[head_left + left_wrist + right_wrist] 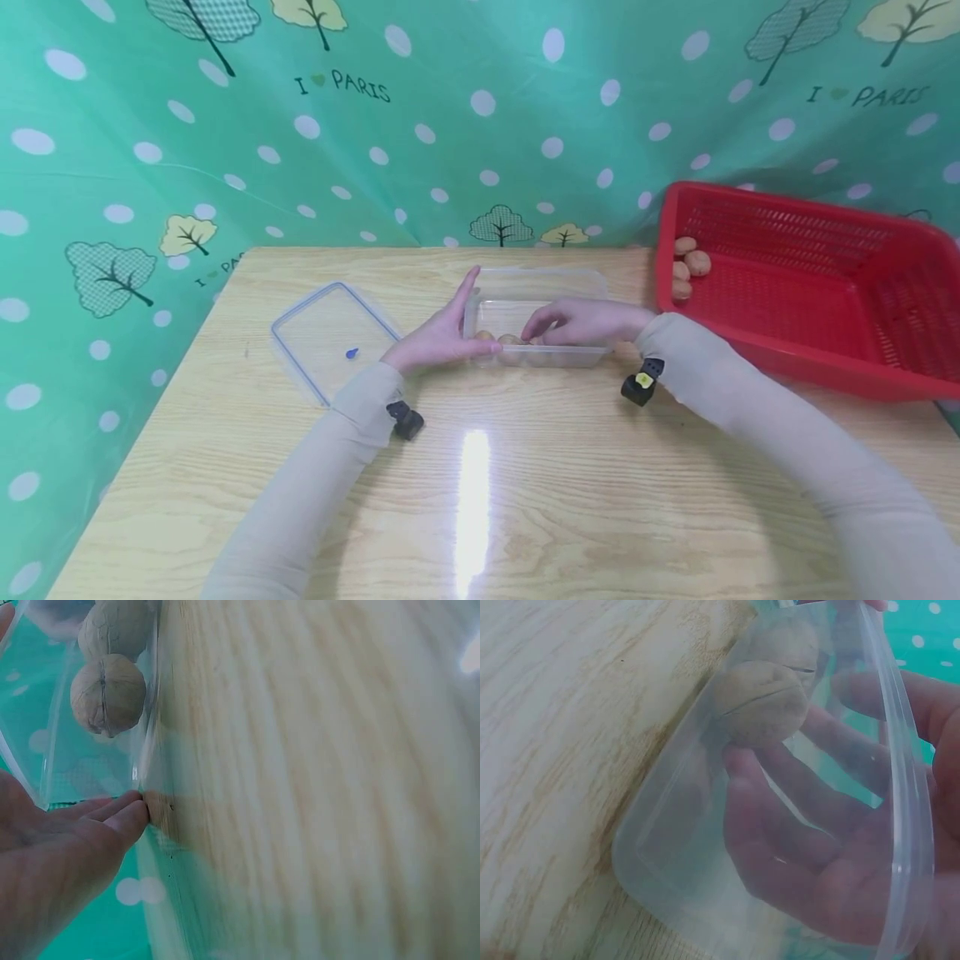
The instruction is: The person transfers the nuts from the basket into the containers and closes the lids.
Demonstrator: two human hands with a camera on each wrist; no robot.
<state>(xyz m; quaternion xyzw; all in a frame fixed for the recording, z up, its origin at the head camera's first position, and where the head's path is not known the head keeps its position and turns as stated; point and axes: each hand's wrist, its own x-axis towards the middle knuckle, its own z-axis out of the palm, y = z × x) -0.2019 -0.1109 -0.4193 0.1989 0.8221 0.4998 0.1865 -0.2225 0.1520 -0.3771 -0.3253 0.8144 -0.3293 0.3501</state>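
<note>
A clear plastic container [536, 287] stands mid-table with two walnuts [497, 337] in its near left corner. My left hand [442, 329] lies flat, its straight fingers pressed against the container's left wall [150, 750]. In the left wrist view one walnut [107, 694] shows behind that wall. My right hand [577, 323] reaches down inside the container. Its fingers [765, 817] show through the plastic, loosely extended, and a walnut [761, 701] lies just past the fingertips. No finger is wrapped round it.
The container's clear lid [330, 337] lies flat to the left. A red slotted basket [825, 292] sits at the right, with three walnuts [690, 265] in its left corner. The wooden table [480, 500] ends at a green dotted curtain [450, 125].
</note>
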